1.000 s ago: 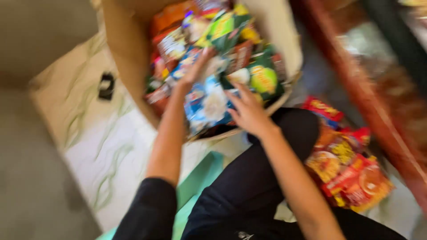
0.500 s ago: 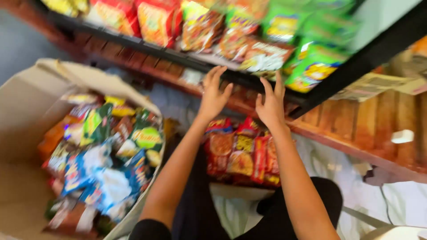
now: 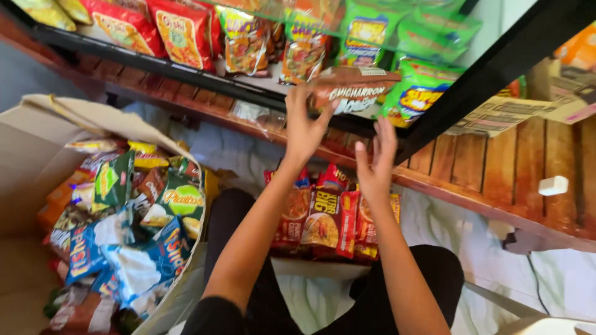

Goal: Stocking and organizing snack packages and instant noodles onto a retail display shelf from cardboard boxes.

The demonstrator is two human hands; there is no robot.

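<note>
Brown and glossy, a snack bag [image 3: 355, 90] sits at the front edge of the black shelf [image 3: 186, 73], and the left hand [image 3: 303, 127] is raised to it with fingers spread, the fingertips touching the bag's left end. Whether those fingers pinch the bag or only press against it I cannot tell. The right hand [image 3: 376, 166] is lower and just to the right, open, palm turned inward, fingers straight and grasping nothing; it hangs in the air just below the bag, apart from it.

On the shelf behind the brown bag stand rows of other packets: red bags [image 3: 167, 28] to the left, orange-and-yellow ones [image 3: 248, 40] in the middle, green bags [image 3: 422, 87] to the right. A black bar [image 3: 496, 68] slants down across the right end of the shelf. Below the shelf runs a wooden ledge [image 3: 515, 161], with a small white block [image 3: 553, 185] lying on it at the right.

Between the two forearms, down on the floor, lies a heap of red and orange packets [image 3: 329, 217], close against the person's dark-trousered knees. To the left stands a large cardboard box [image 3: 37, 136], open and filled with mixed snack bags [image 3: 130, 229] in green, blue, white and yellow. The floor [image 3: 323, 291] under the legs is pale with a marbled pattern.
</note>
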